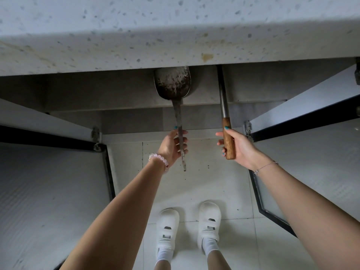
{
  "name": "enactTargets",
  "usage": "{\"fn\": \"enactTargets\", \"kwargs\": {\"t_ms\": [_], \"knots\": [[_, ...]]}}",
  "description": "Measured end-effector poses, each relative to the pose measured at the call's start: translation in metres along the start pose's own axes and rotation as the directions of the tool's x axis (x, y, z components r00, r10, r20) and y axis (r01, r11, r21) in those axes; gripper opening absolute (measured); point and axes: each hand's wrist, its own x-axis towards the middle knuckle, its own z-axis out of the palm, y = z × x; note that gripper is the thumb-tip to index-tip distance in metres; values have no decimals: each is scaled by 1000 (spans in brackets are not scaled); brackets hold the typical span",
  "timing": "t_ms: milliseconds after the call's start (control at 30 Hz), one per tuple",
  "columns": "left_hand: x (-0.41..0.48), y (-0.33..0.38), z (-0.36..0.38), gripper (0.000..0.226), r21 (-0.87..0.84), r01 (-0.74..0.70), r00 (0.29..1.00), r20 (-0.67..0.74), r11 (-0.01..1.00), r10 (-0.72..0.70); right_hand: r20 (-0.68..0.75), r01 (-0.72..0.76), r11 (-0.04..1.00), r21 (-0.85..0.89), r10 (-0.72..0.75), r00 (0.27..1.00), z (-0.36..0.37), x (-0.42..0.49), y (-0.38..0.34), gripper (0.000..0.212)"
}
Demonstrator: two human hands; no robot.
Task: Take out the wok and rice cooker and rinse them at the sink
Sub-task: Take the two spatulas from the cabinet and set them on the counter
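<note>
Person stands facing the counter, speckled pale stone w/ a yellowish stain on its front edge. Under the counter the cabinet is open: L door & R door both stand out toward the person, dark frames, frosted panels, metal hinges at the inner corners. L hand is wrapped round the thin flat metal stem of a spatula, fingers curled over it, the stem's tail poking out below the palm. Spatula blade is dark, crusty-speckled, just below the counter edge, its top tucked out of sight under it. R hand grips the wok by its wooden grip, fingers curled round it, thumb up along the top. The steel shaft runs up from the grip & disappears under the counter, so the pan itself is hidden; can't tell what it rests on. Spatula stem & wok handle run roughly parallel, near each other, not touching. Hands apart, each clamped on its own tool. Bead bracelet on L wrist, thin chain on R; nails teal. Below the counter: pale floor tiles w/ dark specks, and white shoes side by side, toes pointing at the cabinet.
</note>
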Motion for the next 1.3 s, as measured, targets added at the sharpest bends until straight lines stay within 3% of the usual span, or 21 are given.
{"fn": "enactTargets", "kwargs": {"t_ms": [100,333,733,1300], "knots": [[0,-6,0,35,30,-35,997,-65,999,37,-67,42,999,-5,-42,997,5,1,2,30],[-19,-13,-9,36,88,-51,996,-69,995,57,-186,147,988,-47,-153,971,19,-15,-4,39],[-159,-37,-35,38,40,43,993,-108,998,-38,-284,70,994,-81,-90,955,56,-139,36,43],[-357,-50,-60,33,149,69,995,-79,986,-57,-191,33,988,-151,-62,980,115,-311,122,42]]}}
